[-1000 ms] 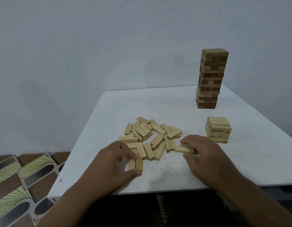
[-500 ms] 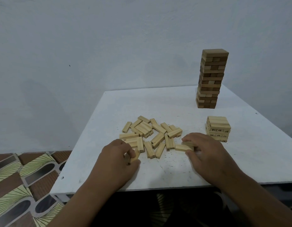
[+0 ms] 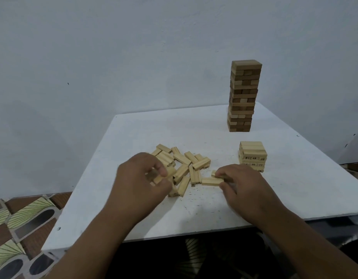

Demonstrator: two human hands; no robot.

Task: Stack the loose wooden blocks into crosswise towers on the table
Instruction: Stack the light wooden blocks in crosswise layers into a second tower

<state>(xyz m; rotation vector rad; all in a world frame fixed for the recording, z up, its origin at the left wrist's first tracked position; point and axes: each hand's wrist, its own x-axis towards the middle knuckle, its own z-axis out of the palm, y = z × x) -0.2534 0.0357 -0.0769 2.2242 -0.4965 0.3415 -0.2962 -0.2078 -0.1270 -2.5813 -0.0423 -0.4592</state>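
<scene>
Several pale loose wooden blocks lie scattered in the middle of the white table. My left hand is over the pile's left side, fingers curled round a block or two; motion blur hides the exact hold. To the right, my right hand pinches a block that lies flat on the table, with a second block tucked under its fingers. A short pale crosswise tower with printed numbers stands just beyond the right hand. A tall darker tower stands at the back right.
The table's near edge runs just below my wrists. A plain wall rises behind the table. Patterned floor tiles show at the lower left, and a dark gap lies under the table's front.
My left hand has lifted from the table's front toward the pile, picking up blocks. My right hand keeps its pinch on the flat block and has barely shifted.
</scene>
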